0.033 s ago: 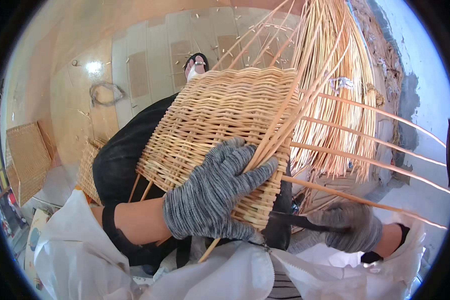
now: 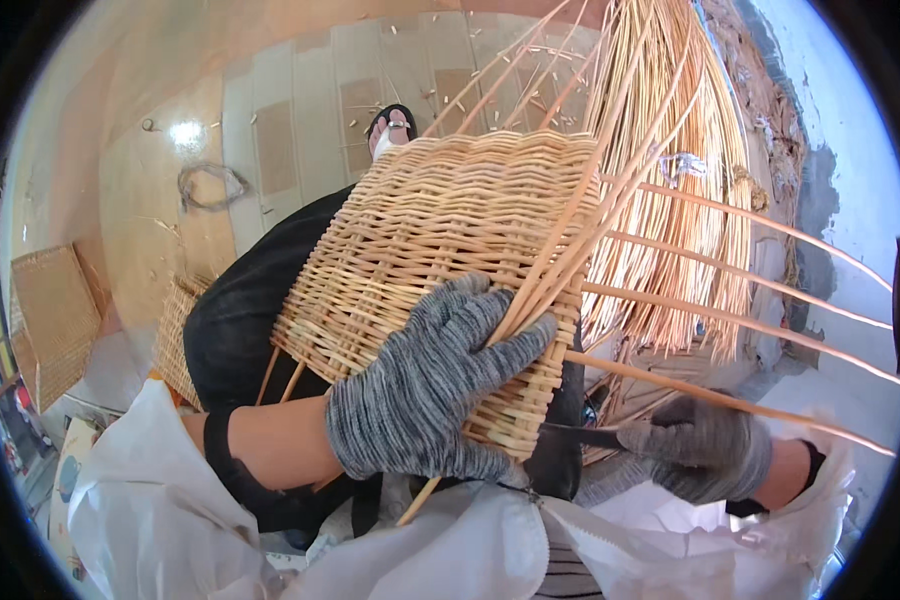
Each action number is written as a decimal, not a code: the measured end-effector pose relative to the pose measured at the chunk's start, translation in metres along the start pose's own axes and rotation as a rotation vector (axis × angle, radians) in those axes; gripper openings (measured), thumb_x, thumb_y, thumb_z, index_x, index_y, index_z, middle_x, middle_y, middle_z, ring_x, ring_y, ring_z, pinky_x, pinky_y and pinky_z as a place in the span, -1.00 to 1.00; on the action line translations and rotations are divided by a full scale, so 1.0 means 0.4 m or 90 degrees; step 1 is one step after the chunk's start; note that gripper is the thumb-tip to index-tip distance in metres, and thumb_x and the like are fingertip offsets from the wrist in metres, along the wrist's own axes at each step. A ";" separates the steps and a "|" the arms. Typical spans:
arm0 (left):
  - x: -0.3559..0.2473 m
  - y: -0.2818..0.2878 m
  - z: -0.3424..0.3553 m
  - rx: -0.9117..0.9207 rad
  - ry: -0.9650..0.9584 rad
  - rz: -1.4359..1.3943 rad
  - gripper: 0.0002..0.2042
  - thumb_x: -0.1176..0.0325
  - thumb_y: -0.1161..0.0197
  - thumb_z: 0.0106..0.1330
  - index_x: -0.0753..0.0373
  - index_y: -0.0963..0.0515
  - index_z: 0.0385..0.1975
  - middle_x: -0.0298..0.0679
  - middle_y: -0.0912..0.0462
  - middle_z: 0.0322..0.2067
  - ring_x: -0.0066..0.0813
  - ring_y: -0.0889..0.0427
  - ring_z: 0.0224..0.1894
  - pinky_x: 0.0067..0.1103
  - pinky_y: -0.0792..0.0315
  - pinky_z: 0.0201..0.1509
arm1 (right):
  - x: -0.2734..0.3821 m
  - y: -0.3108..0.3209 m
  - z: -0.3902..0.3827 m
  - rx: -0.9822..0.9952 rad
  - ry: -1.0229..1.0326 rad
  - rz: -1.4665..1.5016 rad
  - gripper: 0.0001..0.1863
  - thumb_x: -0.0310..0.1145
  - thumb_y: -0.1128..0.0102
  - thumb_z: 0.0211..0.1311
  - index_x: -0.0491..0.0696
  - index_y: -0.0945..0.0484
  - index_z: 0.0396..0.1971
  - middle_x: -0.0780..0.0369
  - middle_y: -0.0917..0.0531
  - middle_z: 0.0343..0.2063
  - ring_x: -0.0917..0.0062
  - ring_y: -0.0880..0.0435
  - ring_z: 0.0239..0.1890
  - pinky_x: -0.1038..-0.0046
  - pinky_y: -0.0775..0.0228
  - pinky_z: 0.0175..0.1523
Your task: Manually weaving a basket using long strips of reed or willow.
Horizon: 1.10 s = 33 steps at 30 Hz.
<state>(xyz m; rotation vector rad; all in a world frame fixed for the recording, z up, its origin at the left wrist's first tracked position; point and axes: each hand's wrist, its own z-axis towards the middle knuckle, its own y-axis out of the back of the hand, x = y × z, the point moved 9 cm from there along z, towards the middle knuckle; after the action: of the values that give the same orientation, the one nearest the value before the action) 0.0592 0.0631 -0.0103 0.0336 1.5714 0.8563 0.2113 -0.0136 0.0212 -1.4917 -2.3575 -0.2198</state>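
A woven rattan panel [image 2: 420,210] lies tilted across my lap with long loose canes sticking out. My gloved left hand [image 2: 435,390] presses on it, fingers spread over the weave beside a group of pale strands [image 2: 540,280], thumb at its lower edge, holding it. At the lower right, my gloved right hand [image 2: 705,450] is closed round a dark, flat tool [image 2: 580,434], whose far end reaches the panel's right edge and is partly hidden there.
A large bundle of loose canes [image 2: 670,280] lies beyond the panel at the right, near a pale wall [image 2: 850,140]. More woven panels [image 2: 55,320] stand at the left. A coiled cord [image 2: 210,190] and cane offcuts lie on the floor [image 2: 270,90] around my sandalled foot [image 2: 393,130].
My right hand and the dark tool have shifted very slightly and look less blurred. My left hand and the panel stay almost where they were.
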 end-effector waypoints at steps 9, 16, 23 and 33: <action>0.006 0.011 -0.003 -0.024 -0.023 -0.022 -0.06 -0.21 -0.30 -0.24 0.28 -0.21 0.15 0.12 -0.31 -0.09 0.08 -0.29 0.02 -0.17 0.04 0.25 | 0.060 -0.011 0.012 -0.052 0.371 -0.125 -0.60 -0.33 -0.33 -0.06 -0.09 -0.55 -0.16 0.18 -0.62 -0.30 0.52 -0.57 -0.18 0.55 -0.39 -0.13; 0.006 -0.009 -0.001 0.020 -0.008 -0.018 -0.03 -0.27 -0.28 -0.25 0.24 -0.19 0.17 0.19 -0.27 -0.04 0.18 -0.24 0.05 -0.16 0.01 0.22 | 0.047 -0.040 0.003 -0.037 0.332 -0.299 -0.58 -0.34 -0.28 0.00 -0.10 -0.50 -0.09 0.28 -0.61 -0.45 0.67 -0.54 -0.47 0.59 -0.41 -0.32; -0.017 0.020 0.005 0.024 -0.032 -0.015 -0.03 -0.31 -0.26 -0.26 0.25 -0.23 0.15 0.18 -0.25 -0.01 0.15 -0.23 0.06 -0.18 -0.03 0.20 | -0.030 -0.156 -0.010 0.389 0.031 0.630 -0.35 -0.35 -0.22 0.06 0.08 -0.20 0.19 0.23 -0.50 -0.49 0.64 -0.46 -0.63 0.56 -0.31 -0.57; -0.024 -0.013 -0.020 -0.039 -0.080 0.082 -0.05 -0.20 -0.36 -0.25 0.29 -0.22 0.14 0.11 -0.26 0.05 0.07 -0.22 0.12 -0.31 -0.07 0.23 | 0.079 -0.115 -0.070 -0.093 0.215 -0.711 -0.31 -0.50 -0.06 -0.02 0.21 -0.17 0.20 0.14 -0.57 -0.36 0.31 -0.58 -0.37 0.35 -0.43 -0.28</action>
<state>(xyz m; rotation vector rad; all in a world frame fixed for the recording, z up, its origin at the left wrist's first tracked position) 0.0567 0.0508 -0.0054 0.1433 1.4362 0.9845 0.1635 -0.0154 0.0611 0.0033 -2.6163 -0.8262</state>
